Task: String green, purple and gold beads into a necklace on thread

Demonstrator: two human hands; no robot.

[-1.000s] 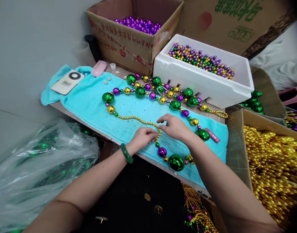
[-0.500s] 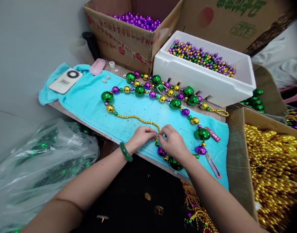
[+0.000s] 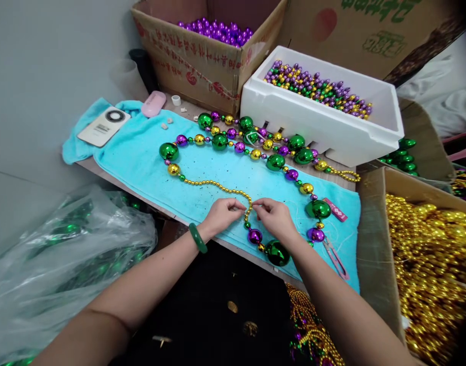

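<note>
A bead necklace (image 3: 219, 142) of large green, purple and gold beads lies in a loop on the turquoise towel (image 3: 141, 147). Its run of small gold beads (image 3: 212, 182) curves down between my hands. My left hand (image 3: 224, 214) is closed in a pinch just left of these beads; what its fingertips hold is too small to make out. On the other side, my right hand (image 3: 275, 219) pinches too, thumb against forefinger, a small gap from the beads. Anything in that pinch is too fine to see. Below them hang a purple bead (image 3: 254, 236) and a big green bead (image 3: 277, 252).
Pink thread snips (image 3: 336, 260) and a red packet (image 3: 335, 210) lie at the right. Behind stand a white foam box (image 3: 312, 122) of mixed beads and a carton (image 3: 194, 66) of purple ones. A phone (image 3: 103, 126) rests at left; a carton (image 3: 375, 229) holds gold beads.
My fingertips, close together over the gold beads before, have drawn apart. The right hand has moved right, uncovering the gold beads and more of the big green bead below.
</note>
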